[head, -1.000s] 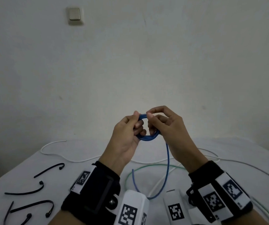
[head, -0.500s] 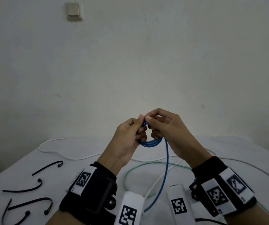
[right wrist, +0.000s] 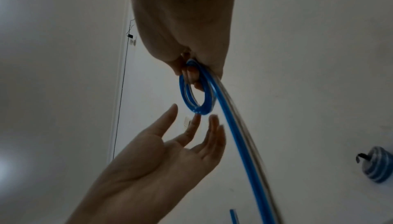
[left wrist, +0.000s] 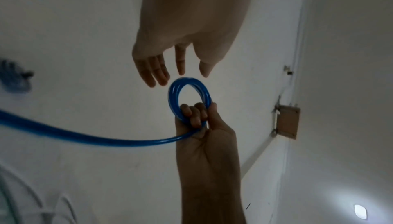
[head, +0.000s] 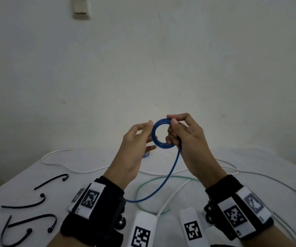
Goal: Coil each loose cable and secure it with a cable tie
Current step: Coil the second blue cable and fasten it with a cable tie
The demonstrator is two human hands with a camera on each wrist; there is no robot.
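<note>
I count four black cable ties (head: 51, 181) at the worktop's (head: 250, 161) left edge, one blue cable (head: 161, 186), one green cable (head: 143, 184), two white cables (head: 83, 171), one tied blue coil (head: 146, 155).

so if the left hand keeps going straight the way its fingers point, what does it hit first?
Most likely the blue cable coil. The left hand is open, fingertips just short of the coil's rim, which the right hand grips. Both wrist views show a small gap, though depth is unclear.
</note>
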